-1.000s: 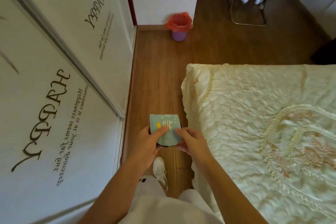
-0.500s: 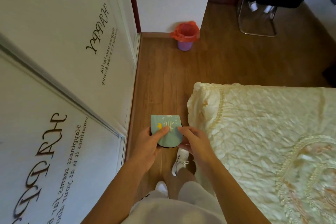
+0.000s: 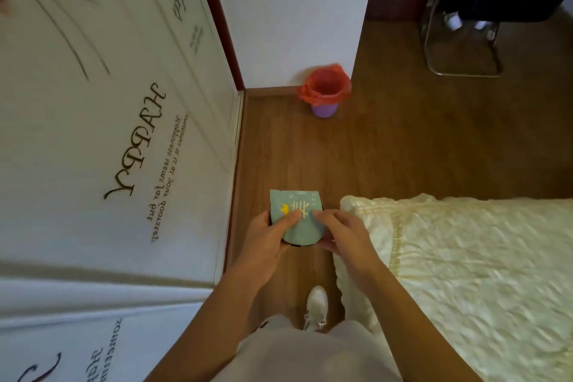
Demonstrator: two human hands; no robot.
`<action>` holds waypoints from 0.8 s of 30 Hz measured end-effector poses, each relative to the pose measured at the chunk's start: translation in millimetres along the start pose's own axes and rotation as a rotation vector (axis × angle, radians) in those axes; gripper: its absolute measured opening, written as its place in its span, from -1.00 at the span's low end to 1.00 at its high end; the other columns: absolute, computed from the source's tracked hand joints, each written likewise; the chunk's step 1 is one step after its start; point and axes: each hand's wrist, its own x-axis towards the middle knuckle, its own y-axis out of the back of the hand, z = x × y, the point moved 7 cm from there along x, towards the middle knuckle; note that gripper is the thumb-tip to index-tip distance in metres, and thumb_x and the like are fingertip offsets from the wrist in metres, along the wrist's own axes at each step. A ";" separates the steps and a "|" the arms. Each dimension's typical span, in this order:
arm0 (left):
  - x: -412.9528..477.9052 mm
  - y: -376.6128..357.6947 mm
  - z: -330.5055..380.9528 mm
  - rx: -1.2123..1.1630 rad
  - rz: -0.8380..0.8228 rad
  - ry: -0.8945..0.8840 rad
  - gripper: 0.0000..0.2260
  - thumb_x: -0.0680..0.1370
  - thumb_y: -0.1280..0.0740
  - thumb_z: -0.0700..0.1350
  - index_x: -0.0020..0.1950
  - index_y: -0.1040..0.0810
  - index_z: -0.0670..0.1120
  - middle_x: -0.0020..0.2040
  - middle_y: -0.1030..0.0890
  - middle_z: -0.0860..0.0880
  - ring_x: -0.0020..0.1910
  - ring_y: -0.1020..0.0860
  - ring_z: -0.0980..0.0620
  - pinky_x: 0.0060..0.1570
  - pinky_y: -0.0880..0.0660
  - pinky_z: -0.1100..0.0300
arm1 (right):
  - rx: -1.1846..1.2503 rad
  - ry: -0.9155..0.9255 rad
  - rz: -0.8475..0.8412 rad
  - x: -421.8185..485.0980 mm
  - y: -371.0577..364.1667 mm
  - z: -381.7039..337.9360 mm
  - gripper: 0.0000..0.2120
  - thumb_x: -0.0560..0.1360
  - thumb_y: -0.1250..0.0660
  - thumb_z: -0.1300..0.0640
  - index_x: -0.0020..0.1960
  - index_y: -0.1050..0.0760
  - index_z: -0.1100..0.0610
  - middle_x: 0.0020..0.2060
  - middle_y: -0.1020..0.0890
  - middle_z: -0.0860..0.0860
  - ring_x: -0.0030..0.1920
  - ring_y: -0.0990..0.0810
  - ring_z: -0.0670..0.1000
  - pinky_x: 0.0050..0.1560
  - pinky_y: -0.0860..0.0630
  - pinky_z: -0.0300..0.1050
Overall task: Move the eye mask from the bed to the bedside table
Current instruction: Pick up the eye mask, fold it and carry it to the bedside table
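The eye mask is folded, teal on top with a yellow and white print and a dark underside. Both hands hold it in front of me above the wooden floor. My left hand grips its left edge, thumb pressed on top. My right hand pinches its right edge. The bed, under a cream quilted cover, lies to the right with its corner beside my right wrist. No bedside table is in view.
A white wardrobe with "HAPPY" lettering runs along the left. A purple bin with a red bag stands by the far wall. A metal-framed chair stands at the top right. My white shoe is on the narrow strip of floor.
I have walked forward along the gap between wardrobe and bed, so the bed has slid lower right and the bin is closer. Both hands keep the same hold on the mask.
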 end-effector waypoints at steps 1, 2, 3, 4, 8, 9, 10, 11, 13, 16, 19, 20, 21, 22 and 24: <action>12.6 -7.3 9.9 -0.007 0.004 -0.002 -0.75 0.52 -0.40 -0.18 0.19 -0.57 -0.13 0.05 -0.72 -0.09 0.04 -0.68 -0.05 -0.06 -0.64 0.06 | 0.001 0.004 -0.005 13.9 3.0 -11.4 -0.91 0.57 -0.38 0.08 -0.01 -0.62 0.09 -0.04 -0.73 0.07 -0.05 -0.73 -0.01 -0.13 -0.67 -0.18; 24.7 -13.1 18.8 -0.012 0.013 -0.003 -0.75 0.51 -0.40 -0.18 0.19 -0.57 -0.13 0.05 -0.71 -0.09 0.04 -0.68 -0.05 -0.05 -0.63 0.06 | 0.013 0.003 -0.004 27.1 6.1 -21.1 -0.92 0.57 -0.39 0.09 -0.02 -0.63 0.09 -0.06 -0.73 0.06 -0.09 -0.74 -0.03 -0.18 -0.65 -0.23; 35.8 -17.1 25.9 -0.016 0.023 0.000 -0.74 0.51 -0.41 -0.18 0.20 -0.57 -0.13 0.06 -0.71 -0.10 0.05 -0.67 -0.05 -0.03 -0.63 0.05 | 0.027 -0.001 -0.005 39.3 9.0 -28.7 -0.93 0.57 -0.39 0.10 -0.04 -0.63 0.09 -0.08 -0.73 0.04 -0.12 -0.74 -0.05 -0.22 -0.64 -0.26; 45.5 -20.8 32.4 -0.016 0.028 0.003 -0.72 0.50 -0.42 -0.17 0.21 -0.56 -0.14 0.07 -0.71 -0.10 0.06 -0.67 -0.05 -0.01 -0.63 0.03 | 0.038 -0.008 -0.005 50.3 11.3 -35.0 -0.93 0.56 -0.39 0.11 -0.05 -0.63 0.09 -0.09 -0.74 0.04 -0.14 -0.75 -0.05 -0.22 -0.64 -0.26; 87.2 -28.4 56.4 -0.013 0.052 0.014 -0.72 0.50 -0.42 -0.16 0.20 -0.56 -0.13 0.08 -0.70 -0.11 0.06 -0.67 -0.06 0.01 -0.62 0.01 | 0.060 -0.034 0.000 94.0 14.7 -51.1 -0.87 0.55 -0.41 0.07 0.01 -0.67 0.11 -0.04 -0.78 0.09 -0.03 -0.76 0.03 0.04 -0.69 -0.02; 99.1 -30.5 62.4 -0.013 0.052 0.013 -0.73 0.49 -0.42 -0.17 0.19 -0.57 -0.13 0.07 -0.71 -0.10 0.05 -0.68 -0.06 0.03 -0.62 -0.01 | 0.069 -0.040 0.004 106.4 15.2 -53.7 -0.87 0.55 -0.41 0.07 0.01 -0.67 0.11 -0.06 -0.78 0.07 -0.02 -0.76 0.04 0.08 -0.68 0.02; 111.3 -32.2 67.9 -0.014 0.054 0.012 -0.76 0.49 -0.42 -0.18 0.15 -0.59 -0.13 0.04 -0.72 -0.10 0.04 -0.68 -0.06 0.04 -0.61 -0.02 | 0.073 -0.047 0.007 118.8 15.1 -56.7 -0.86 0.55 -0.41 0.07 0.02 -0.67 0.11 -0.07 -0.78 0.06 -0.01 -0.76 0.05 0.11 -0.68 0.05; 124.2 -33.5 73.1 -0.017 0.056 0.014 -0.80 0.49 -0.42 -0.18 0.11 -0.60 -0.11 0.01 -0.73 -0.09 0.03 -0.68 -0.06 0.04 -0.61 -0.02 | 0.071 -0.055 0.010 131.7 14.3 -59.4 -0.85 0.55 -0.41 0.06 0.03 -0.67 0.12 -0.06 -0.78 0.07 0.00 -0.76 0.07 0.12 -0.67 0.06; 151.4 -34.4 84.2 -0.021 0.060 0.021 -0.83 0.49 -0.42 -0.18 0.06 -0.60 -0.08 -0.02 -0.73 -0.06 0.01 -0.69 -0.04 0.03 -0.61 -0.01 | 0.061 -0.074 0.016 158.6 11.2 -66.2 -0.82 0.55 -0.41 0.06 0.06 -0.66 0.16 -0.02 -0.76 0.12 0.04 -0.74 0.13 0.15 -0.66 0.08; 193.6 -34.5 103.7 -0.032 0.035 0.033 -0.82 0.49 -0.42 -0.19 0.09 -0.60 -0.11 -0.03 -0.74 -0.06 0.00 -0.69 -0.05 0.01 -0.62 0.01 | 0.068 -0.088 0.038 199.2 6.0 -80.2 -0.80 0.55 -0.41 0.08 0.06 -0.66 0.19 0.01 -0.74 0.22 0.06 -0.72 0.20 0.10 -0.66 0.04; 245.9 -36.7 129.8 -0.042 0.010 0.053 -0.78 0.49 -0.41 -0.20 0.13 -0.59 -0.16 0.01 -0.72 -0.11 0.03 -0.68 -0.07 0.03 -0.62 0.00 | 0.072 -0.077 0.047 247.6 -0.7 -105.5 -0.79 0.54 -0.42 0.06 0.07 -0.67 0.19 0.01 -0.75 0.19 0.04 -0.73 0.18 0.09 -0.67 0.02; 265.0 -38.5 140.6 -0.041 -0.004 0.058 -0.77 0.49 -0.41 -0.20 0.14 -0.58 -0.16 0.03 -0.72 -0.12 0.03 -0.68 -0.08 0.02 -0.62 0.01 | 0.073 -0.071 0.049 264.7 -3.5 -116.7 -0.78 0.54 -0.41 0.06 0.08 -0.67 0.18 0.00 -0.76 0.17 0.04 -0.74 0.16 0.10 -0.68 0.02; 284.2 -40.2 152.2 -0.040 -0.019 0.062 -0.77 0.50 -0.41 -0.20 0.15 -0.58 -0.17 0.04 -0.71 -0.13 0.02 -0.68 -0.07 -0.01 -0.63 0.03 | 0.072 -0.069 0.055 281.9 -6.3 -127.7 -0.78 0.54 -0.42 0.05 0.08 -0.67 0.17 0.00 -0.76 0.16 0.04 -0.74 0.15 0.11 -0.68 0.03; 302.3 -42.0 165.0 -0.039 -0.032 0.067 -0.77 0.51 -0.40 -0.21 0.15 -0.58 -0.17 0.04 -0.71 -0.13 0.01 -0.68 -0.06 -0.04 -0.63 0.05 | 0.065 -0.070 0.067 298.3 -8.8 -139.0 -0.78 0.54 -0.42 0.04 0.08 -0.67 0.17 0.00 -0.76 0.15 0.04 -0.74 0.14 0.11 -0.67 0.03; 336.2 -45.7 191.8 -0.027 -0.058 0.075 -0.74 0.51 -0.41 -0.20 0.19 -0.57 -0.19 0.06 -0.70 -0.13 0.02 -0.68 -0.05 -0.05 -0.63 0.06 | 0.035 -0.077 0.105 326.6 -11.6 -161.5 -0.77 0.53 -0.43 0.01 0.07 -0.68 0.15 -0.02 -0.76 0.14 0.03 -0.73 0.11 0.07 -0.67 -0.02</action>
